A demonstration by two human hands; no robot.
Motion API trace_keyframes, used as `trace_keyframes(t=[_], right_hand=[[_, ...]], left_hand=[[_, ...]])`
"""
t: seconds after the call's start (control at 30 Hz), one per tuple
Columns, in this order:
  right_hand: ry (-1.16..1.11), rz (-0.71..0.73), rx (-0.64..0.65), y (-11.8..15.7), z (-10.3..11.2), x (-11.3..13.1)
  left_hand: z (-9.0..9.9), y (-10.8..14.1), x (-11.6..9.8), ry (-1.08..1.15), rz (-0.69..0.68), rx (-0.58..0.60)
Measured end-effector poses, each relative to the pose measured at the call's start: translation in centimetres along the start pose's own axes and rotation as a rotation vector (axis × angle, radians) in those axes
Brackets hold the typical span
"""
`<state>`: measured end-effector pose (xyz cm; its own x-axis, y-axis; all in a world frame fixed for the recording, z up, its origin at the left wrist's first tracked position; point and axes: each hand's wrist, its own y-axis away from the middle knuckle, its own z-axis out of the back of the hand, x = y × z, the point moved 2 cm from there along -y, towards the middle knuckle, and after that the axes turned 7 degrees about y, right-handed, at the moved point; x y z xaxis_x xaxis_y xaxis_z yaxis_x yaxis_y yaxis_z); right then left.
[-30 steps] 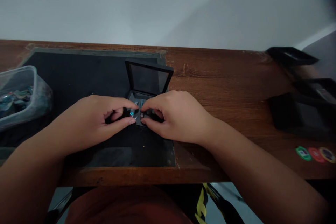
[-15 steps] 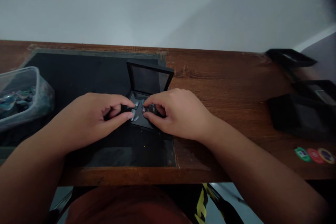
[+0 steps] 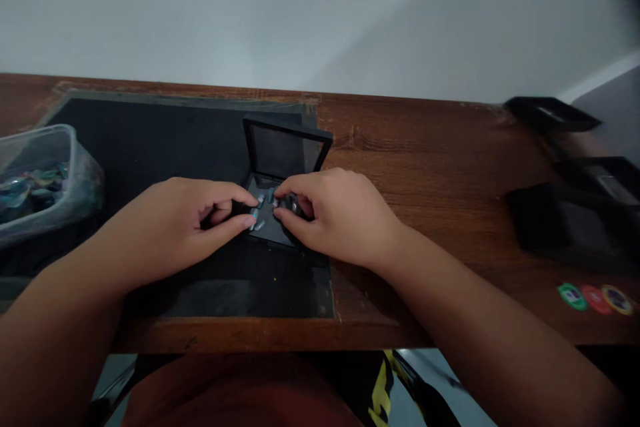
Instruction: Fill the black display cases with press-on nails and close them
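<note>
A small black case (image 3: 289, 127) stands with its framed lid raised on the dark mat. Several small bluish pieces (image 3: 260, 225) lie on its grey base. At the base's left side is my left hand (image 3: 187, 230), thumb and forefinger bent toward each other with a small gap, touching the pieces there. My right hand (image 3: 340, 217) reaches in from the right, its thumb and forefinger curled close around a tiny piece (image 3: 275, 203) near the middle of the base. The right hand's other fingers hide the base's right part.
A clear plastic tub (image 3: 86, 177) of shiny pieces sits on the dark mat (image 3: 150, 137) at the left. Black cases (image 3: 545, 217) lie at the wooden table's (image 3: 425, 153) right end. Green, red and dark round chips (image 3: 595, 298) lie near the front right.
The right thumb has shifted up slightly, closer to the forefinger. The left hand is almost unchanged. The camera view has moved very slightly.
</note>
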<state>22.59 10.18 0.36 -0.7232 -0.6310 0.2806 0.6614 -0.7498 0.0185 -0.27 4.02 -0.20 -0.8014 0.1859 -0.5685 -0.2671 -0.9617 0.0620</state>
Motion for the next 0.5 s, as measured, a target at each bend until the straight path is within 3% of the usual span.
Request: trace_keyframes(t=[0.5], right_hand=[[-0.068, -0.032, 0.012, 0.04, -0.03, -0.11]], left_hand=[[-0.12, -0.01, 0.03, -0.005, -0.052, 0.018]])
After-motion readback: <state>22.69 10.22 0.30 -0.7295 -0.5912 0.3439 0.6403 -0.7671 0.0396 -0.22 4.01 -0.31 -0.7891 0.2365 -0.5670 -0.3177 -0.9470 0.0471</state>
